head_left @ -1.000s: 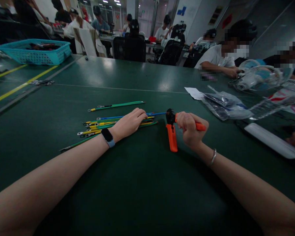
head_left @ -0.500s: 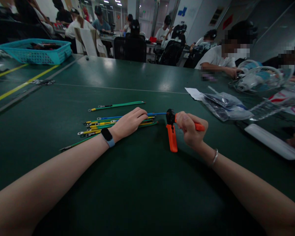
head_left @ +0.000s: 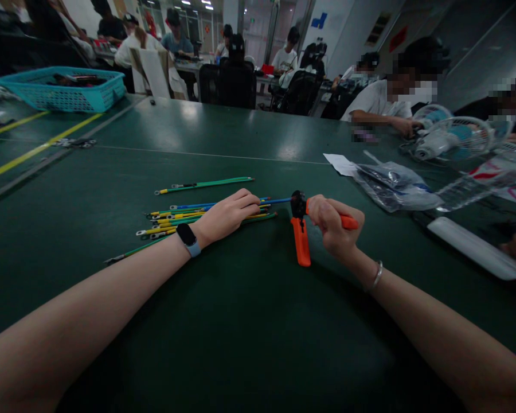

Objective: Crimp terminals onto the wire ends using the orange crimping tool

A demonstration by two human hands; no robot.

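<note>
My right hand (head_left: pixel 336 222) is closed around one orange handle of a crimping tool (head_left: pixel 301 241); its other handle points down toward the table, spread away from the first. The black head of the tool meets the right end of a blue wire (head_left: pixel 279 201). My left hand (head_left: pixel 232 211) grips that blue wire near its other side, fingers bent over it. Under and beside the left hand lie several green, yellow and blue wires (head_left: pixel 167 222) with ring terminals on their left ends. Two green wires (head_left: pixel 219 182) rest apart, farther back. Exactly how the jaws meet the wire is too small to tell.
A turquoise basket (head_left: pixel 81 102) with dark items stands at the far left of the green table (head_left: pixel 241 321). On the right are a clear plastic bag (head_left: pixel 395 183), a white paper (head_left: pixel 339 164), a white elongated object (head_left: pixel 475 246) and fans (head_left: pixel 451 137). Co-workers sit beyond.
My left hand has shifted very slightly right, and the blue wire's visible stretch looks slightly changed. The crimping tool and my right hand hold almost the same place.
</note>
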